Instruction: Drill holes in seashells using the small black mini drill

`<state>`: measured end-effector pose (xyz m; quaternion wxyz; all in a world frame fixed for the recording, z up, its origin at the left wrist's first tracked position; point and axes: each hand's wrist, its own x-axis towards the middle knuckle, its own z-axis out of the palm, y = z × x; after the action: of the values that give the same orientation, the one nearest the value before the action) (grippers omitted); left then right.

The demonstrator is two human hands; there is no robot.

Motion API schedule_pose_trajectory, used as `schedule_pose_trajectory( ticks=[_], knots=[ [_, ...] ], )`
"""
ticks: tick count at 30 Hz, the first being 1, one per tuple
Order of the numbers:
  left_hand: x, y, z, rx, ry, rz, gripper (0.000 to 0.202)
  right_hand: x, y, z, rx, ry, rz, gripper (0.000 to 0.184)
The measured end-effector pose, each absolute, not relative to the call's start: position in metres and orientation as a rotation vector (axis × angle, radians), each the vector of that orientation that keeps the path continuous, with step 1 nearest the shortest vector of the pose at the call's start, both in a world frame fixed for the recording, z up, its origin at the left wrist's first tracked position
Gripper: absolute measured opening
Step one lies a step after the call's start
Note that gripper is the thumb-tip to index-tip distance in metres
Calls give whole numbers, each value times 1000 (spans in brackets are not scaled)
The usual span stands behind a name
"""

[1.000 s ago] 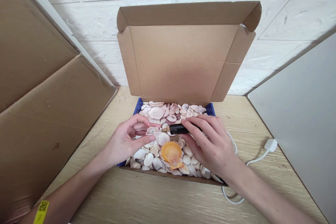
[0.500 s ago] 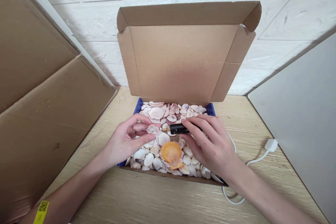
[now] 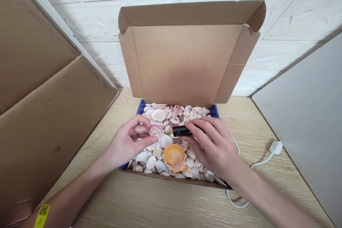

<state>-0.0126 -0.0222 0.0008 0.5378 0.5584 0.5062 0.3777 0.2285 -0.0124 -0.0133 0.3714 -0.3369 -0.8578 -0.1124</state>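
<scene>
the left hand, angled in from the lower left, pinches a small pinkish-white, ragged shell between its fingers over an open brown cardboard box of pale seashells, while the right hand arches palm-down, fingers curled around a black cylindrical tool whose brass-coloured tip points at that shell.

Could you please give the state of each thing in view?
Blue-sided brown cardboard box: lid open, filled with seashells.
Pale jagged seashell: pinched in left hand.
Brass-tipped black cylindrical tool: held in right hand; running or off, unclear.
Orange fan-shaped seashell: ungripped, atop others.
Slim white cable: bent, on wooden table.
</scene>
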Motion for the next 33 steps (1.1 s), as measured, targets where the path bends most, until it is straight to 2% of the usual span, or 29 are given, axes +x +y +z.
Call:
schedule_pose_trajectory(
  ticks=[33],
  knots=[
    [-13,-22,0,1322,1233,898,27,228,-12,-13,-857,-2217,-260,33]
  ],
)
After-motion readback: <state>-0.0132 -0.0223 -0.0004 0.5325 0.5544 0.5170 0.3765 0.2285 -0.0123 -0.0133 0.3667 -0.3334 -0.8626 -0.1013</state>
